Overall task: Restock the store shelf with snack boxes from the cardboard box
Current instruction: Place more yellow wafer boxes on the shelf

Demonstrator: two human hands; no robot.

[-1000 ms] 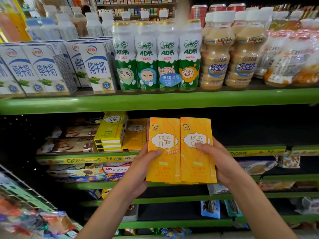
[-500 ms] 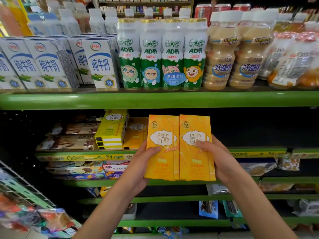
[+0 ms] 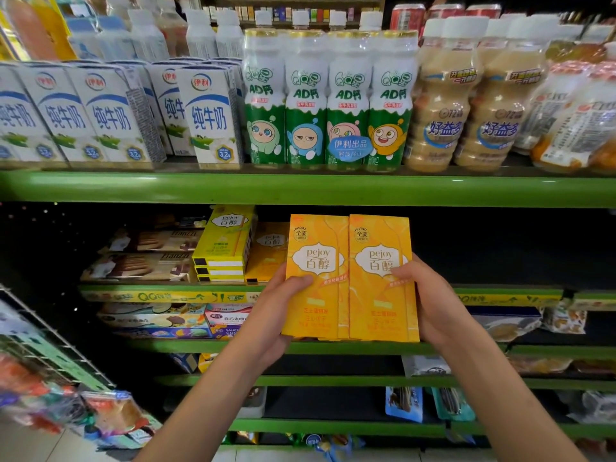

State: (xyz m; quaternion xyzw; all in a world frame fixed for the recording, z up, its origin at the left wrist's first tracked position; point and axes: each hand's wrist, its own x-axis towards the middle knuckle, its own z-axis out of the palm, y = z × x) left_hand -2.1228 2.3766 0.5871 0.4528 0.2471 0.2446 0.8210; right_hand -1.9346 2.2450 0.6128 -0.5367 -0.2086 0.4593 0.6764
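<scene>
The two orange snack boxes point(image 3: 350, 278) are smooth printed card with a slight sheen. At twelve o'clock, the bottles point(image 3: 328, 101) wear glossy plastic wrap. The shelf edge point(image 3: 300, 188) is smooth green painted metal. At eight o'clock, a thin wire rack point(image 3: 50, 331).

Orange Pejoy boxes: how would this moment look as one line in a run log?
stage: carrying to shelf | left hand: holds left orange Pejoy box | right hand: holds right orange Pejoy box | boxes: upright, side by side | placed: not yet
</scene>
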